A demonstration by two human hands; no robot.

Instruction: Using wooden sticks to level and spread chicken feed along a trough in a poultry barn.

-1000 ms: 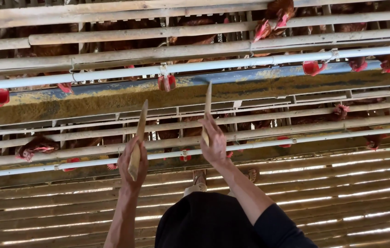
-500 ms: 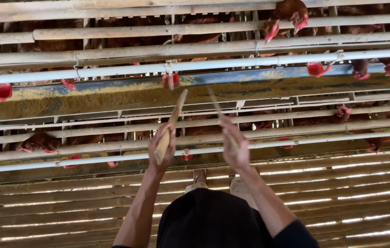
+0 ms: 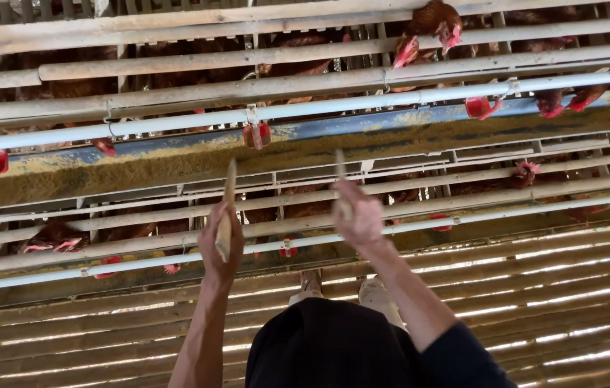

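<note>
- Dark garment (image 3: pixel 333 348), at 6 o'clock: the person's own clothing, nearest the camera; the toes of two shoes (image 3: pixel 312 282) show just beyond it on the slatted floor (image 3: pixel 570 302).
- Left hand (image 3: pixel 220 248), at about 7 o'clock from centre: fingers curled closed around the lower part of a flat wooden paddle (image 3: pixel 227 208), whose blade rises towards 12 o'clock and is tilted slightly to the right.
- Right hand (image 3: pixel 359 215), just right of centre: fingers wrapped closed around a second wooden stick (image 3: pixel 341 169), of which only the narrow upper end shows above the knuckles, pointing to 12 o'clock.
- The two hands are raised side by side, apart from each other, in front of the lower cage tier.
- White pipe (image 3: pixel 463 223), running from 9 to 3 o'clock behind the hands, with red drinker cups hanging from it.
- Feed trough (image 3: pixel 140 169), beyond both tool tips: a long channel holding yellow-brown feed (image 3: pixel 305 147), crossing the view from 9 to 3 o'clock. Whether the tips touch the feed cannot be told.
- Brown hens (image 3: pixel 434 18), at 12 to 2 o'clock and again at 9 o'clock: heads with red combs reach through the wooden bars of the cages.
</note>
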